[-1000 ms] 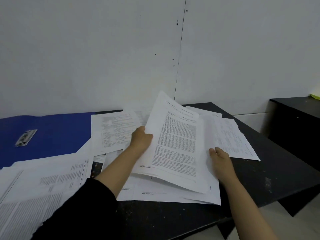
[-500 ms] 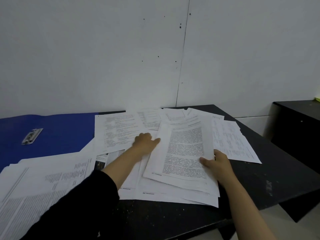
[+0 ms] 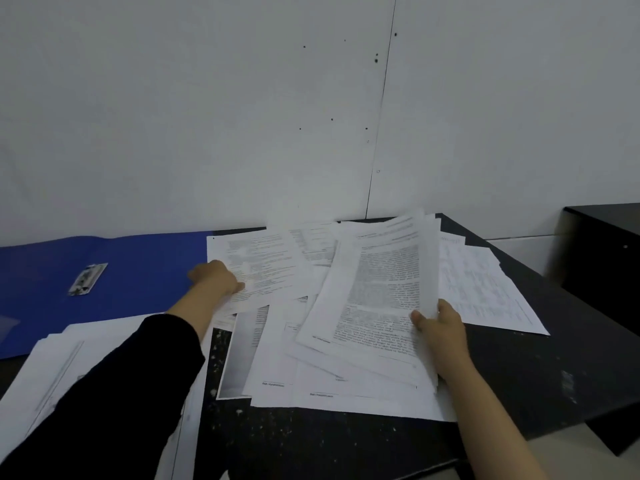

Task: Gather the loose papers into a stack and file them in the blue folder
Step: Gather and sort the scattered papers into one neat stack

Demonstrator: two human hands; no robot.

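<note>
Two hands busy: your right hand (image 3: 441,327) pinches gathered papers (image 3: 377,296); left hand (image 3: 216,277) grips far sheet (image 3: 256,268) to add; folder (image 3: 104,271) open left.

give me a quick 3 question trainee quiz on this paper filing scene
1. True or false: the blue folder lies open on the table.
2. Which hand grips the gathered sheaf of sheets? A) left hand B) right hand C) neither
3. Fill in: the left hand reaches to a single printed sheet lying next to the ____ folder.

Key
1. True; its metal clip shows on the inside.
2. B; the right hand pinches its lower right edge, tilting it up.
3. blue
</note>
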